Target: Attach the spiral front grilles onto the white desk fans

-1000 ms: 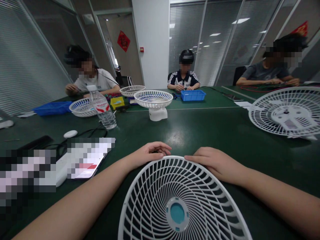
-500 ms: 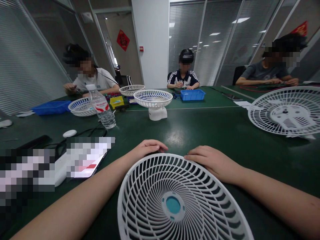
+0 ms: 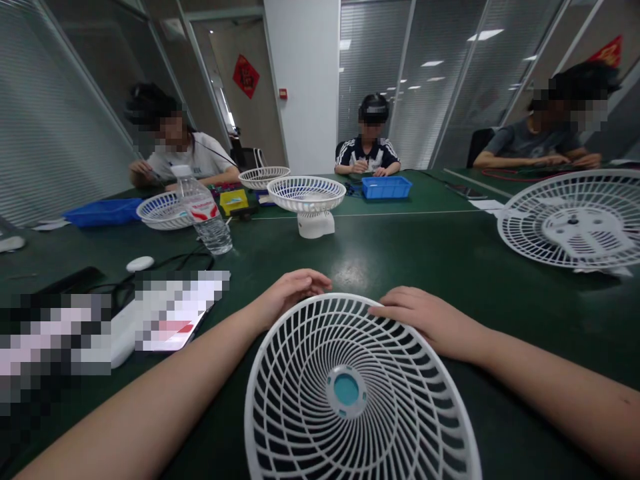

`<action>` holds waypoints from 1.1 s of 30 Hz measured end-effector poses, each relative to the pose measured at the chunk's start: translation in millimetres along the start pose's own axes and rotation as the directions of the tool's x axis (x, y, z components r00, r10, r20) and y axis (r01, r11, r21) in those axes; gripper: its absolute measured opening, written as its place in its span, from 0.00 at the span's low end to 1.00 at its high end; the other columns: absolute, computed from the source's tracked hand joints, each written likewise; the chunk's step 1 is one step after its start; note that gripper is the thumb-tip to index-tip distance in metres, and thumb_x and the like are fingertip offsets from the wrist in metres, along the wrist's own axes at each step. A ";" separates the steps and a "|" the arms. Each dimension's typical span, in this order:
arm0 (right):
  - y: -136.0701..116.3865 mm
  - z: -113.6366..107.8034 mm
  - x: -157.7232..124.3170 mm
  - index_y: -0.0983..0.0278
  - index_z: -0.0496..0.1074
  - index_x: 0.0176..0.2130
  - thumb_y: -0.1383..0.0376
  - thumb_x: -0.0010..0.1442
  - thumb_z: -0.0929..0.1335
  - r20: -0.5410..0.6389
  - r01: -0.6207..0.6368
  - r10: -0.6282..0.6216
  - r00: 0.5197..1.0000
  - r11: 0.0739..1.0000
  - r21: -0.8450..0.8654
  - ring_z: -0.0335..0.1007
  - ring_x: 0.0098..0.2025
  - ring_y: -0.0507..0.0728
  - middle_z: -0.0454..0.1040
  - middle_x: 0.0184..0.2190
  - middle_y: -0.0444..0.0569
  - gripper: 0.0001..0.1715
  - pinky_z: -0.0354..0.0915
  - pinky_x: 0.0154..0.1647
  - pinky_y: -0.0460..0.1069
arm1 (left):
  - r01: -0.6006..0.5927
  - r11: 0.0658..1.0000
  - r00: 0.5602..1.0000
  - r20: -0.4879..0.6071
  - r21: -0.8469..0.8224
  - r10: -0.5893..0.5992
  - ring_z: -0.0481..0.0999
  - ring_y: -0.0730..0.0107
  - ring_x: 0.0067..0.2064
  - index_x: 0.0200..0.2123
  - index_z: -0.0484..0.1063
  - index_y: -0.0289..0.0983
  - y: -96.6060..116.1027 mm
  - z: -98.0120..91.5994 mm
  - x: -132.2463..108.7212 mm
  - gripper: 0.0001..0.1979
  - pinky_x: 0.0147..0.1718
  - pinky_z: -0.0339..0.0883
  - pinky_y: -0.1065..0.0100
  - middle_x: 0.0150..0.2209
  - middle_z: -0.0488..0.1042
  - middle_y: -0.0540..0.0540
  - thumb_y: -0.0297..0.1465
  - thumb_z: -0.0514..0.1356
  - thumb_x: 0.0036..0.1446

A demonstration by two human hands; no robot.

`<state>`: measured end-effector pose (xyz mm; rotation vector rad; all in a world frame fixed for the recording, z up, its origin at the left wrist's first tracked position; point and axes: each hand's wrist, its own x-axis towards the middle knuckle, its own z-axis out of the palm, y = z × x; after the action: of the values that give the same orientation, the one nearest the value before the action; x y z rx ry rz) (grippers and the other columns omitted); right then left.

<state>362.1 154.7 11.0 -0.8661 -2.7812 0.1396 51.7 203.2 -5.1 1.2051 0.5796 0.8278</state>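
A round white fan grille (image 3: 400, 390) with curved ribs and a blue-green centre disc lies before me, its far edge tilted up. My right hand (image 3: 425, 317) is on its far right rim, fingertips over the edge and thumb hidden behind it. Behind the far left rim, my left hand (image 3: 295, 293) is held with loosely bent, parted fingers; the rim hides part of it, and whether it touches the grille I cannot tell.
Beyond my hands stands a white fan base with a grille (image 3: 315, 223). A water bottle (image 3: 207, 217) and a phone (image 3: 173, 333) are on the left; a large grille (image 3: 530, 233) lies right. Blue bins (image 3: 385, 188) and three seated people are across the green table (image 3: 410, 253).
The grille's far edge has risen and its outline looks narrower. My left hand has shifted slightly up and left, fingers lifting off the rim. My right hand stays at the rim.
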 end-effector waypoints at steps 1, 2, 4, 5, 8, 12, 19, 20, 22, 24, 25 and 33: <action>0.7 -0.2 0.0 0.55 0.61 0.61 0.56 0.68 0.61 0.005 -0.011 0.011 1.000 1.000 0.018 0.63 0.53 0.56 0.68 0.53 0.49 0.24 0.62 0.53 0.55 | 0.002 1.000 1.000 0.003 -0.005 -0.002 0.75 0.68 0.40 0.43 0.77 0.33 -0.3 -0.1 -0.5 0.16 0.43 0.66 0.69 0.43 0.77 0.41 0.37 0.62 0.56; 1.2 -0.7 0.0 0.55 0.61 0.62 0.56 0.68 0.61 -0.015 -0.025 0.025 1.000 0.999 0.035 0.63 0.53 0.56 0.67 0.54 0.49 0.25 0.62 0.54 0.55 | 0.002 1.000 1.000 0.005 -0.005 -0.002 0.75 0.68 0.40 0.43 0.76 0.33 -0.1 0.0 -0.8 0.15 0.43 0.66 0.69 0.43 0.77 0.41 0.37 0.61 0.56; 2.2 -1.7 -0.4 0.57 0.59 0.63 0.57 0.68 0.60 -0.087 -0.046 0.052 0.995 0.997 0.060 0.62 0.55 0.56 0.65 0.56 0.51 0.26 0.62 0.55 0.54 | -0.007 1.000 1.000 -0.005 -0.005 0.007 0.74 0.69 0.40 0.43 0.76 0.33 1.1 0.7 -1.3 0.15 0.43 0.65 0.69 0.43 0.77 0.41 0.36 0.60 0.57; 2.9 -2.1 -0.7 0.58 0.59 0.63 0.59 0.68 0.60 -0.110 -0.054 0.061 0.992 0.996 0.066 0.62 0.55 0.56 0.65 0.56 0.51 0.25 0.63 0.55 0.54 | -0.012 1.000 1.000 -0.011 -0.003 0.012 0.74 0.68 0.40 0.43 0.76 0.33 1.8 1.2 -1.4 0.14 0.43 0.65 0.69 0.42 0.77 0.41 0.35 0.60 0.58; 5.7 -1.6 -1.7 0.56 0.66 0.58 0.59 0.68 0.60 -0.052 -0.066 0.070 0.996 0.996 0.062 0.63 0.54 0.56 0.67 0.54 0.49 0.21 0.62 0.55 0.56 | -0.023 1.000 1.000 -0.014 -0.003 0.023 0.74 0.68 0.40 0.43 0.76 0.33 3.3 2.3 -1.4 0.14 0.43 0.65 0.68 0.41 0.76 0.41 0.35 0.60 0.57; 10.4 1.6 -3.4 0.57 0.57 0.64 0.61 0.68 0.60 -0.106 -0.137 0.157 0.982 0.975 0.173 0.63 0.56 0.56 0.64 0.57 0.51 0.26 0.63 0.55 0.55 | -0.011 1.000 1.000 -0.019 -0.013 0.011 0.74 0.68 0.40 0.43 0.76 0.32 3.2 2.5 -1.6 0.14 0.44 0.65 0.68 0.42 0.76 0.41 0.35 0.60 0.57; 13.9 4.5 -5.5 0.52 0.59 0.62 0.71 0.65 0.58 -0.188 -0.061 0.107 0.976 0.970 0.235 0.64 0.55 0.54 0.66 0.56 0.47 0.29 0.64 0.55 0.55 | -0.021 1.000 0.999 -0.025 -0.022 0.021 0.74 0.67 0.39 0.42 0.76 0.32 4.7 4.4 -2.6 0.13 0.43 0.66 0.67 0.40 0.77 0.41 0.34 0.60 0.57; 13.2 4.1 -5.7 0.53 0.56 0.64 0.71 0.65 0.58 -0.246 -0.054 0.119 0.962 0.965 0.255 0.63 0.55 0.54 0.65 0.57 0.49 0.31 0.64 0.55 0.55 | -0.017 1.000 1.000 -0.027 -0.025 0.017 0.74 0.68 0.39 0.42 0.76 0.32 4.8 4.4 -2.6 0.13 0.43 0.66 0.68 0.40 0.77 0.41 0.34 0.59 0.57; 11.7 3.0 -5.9 0.53 0.56 0.64 0.72 0.64 0.58 -0.263 -0.003 0.069 0.962 0.969 0.245 0.62 0.56 0.54 0.65 0.57 0.49 0.32 0.63 0.56 0.55 | -0.012 1.000 1.000 -0.029 -0.027 0.011 0.74 0.68 0.39 0.42 0.76 0.32 4.7 4.1 -2.5 0.13 0.42 0.66 0.68 0.41 0.77 0.41 0.34 0.60 0.57; 11.7 2.5 -5.8 0.54 0.63 0.60 0.73 0.64 0.58 -0.210 0.057 -0.008 0.978 0.972 0.229 0.62 0.56 0.53 0.67 0.54 0.46 0.29 0.62 0.57 0.54 | -0.015 1.000 1.000 -0.028 -0.025 0.014 0.74 0.68 0.39 0.42 0.76 0.32 4.5 3.7 -2.3 0.14 0.42 0.66 0.68 0.41 0.77 0.41 0.34 0.60 0.56; 12.5 2.6 -5.8 0.54 0.64 0.59 0.74 0.63 0.57 -0.216 0.055 -0.002 0.976 0.970 0.236 0.62 0.56 0.53 0.69 0.53 0.46 0.29 0.61 0.58 0.54 | -0.018 1.000 0.999 -0.028 -0.024 0.018 0.74 0.68 0.39 0.42 0.76 0.32 4.5 3.6 -2.2 0.14 0.43 0.66 0.68 0.41 0.77 0.41 0.35 0.61 0.56; 15.7 4.3 -5.6 0.55 0.67 0.57 0.74 0.64 0.56 -0.214 0.025 0.024 0.977 0.975 0.223 0.61 0.56 0.53 0.68 0.53 0.47 0.28 0.61 0.57 0.55 | -0.015 0.998 1.000 -0.015 -0.056 0.014 0.75 0.68 0.40 0.42 0.76 0.32 3.3 -0.4 -0.2 0.15 0.43 0.67 0.68 0.41 0.77 0.41 0.35 0.63 0.54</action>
<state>374.2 164.3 3.4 -0.7735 -2.5053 0.3324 50.5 203.7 -2.0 1.1538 0.5568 0.8603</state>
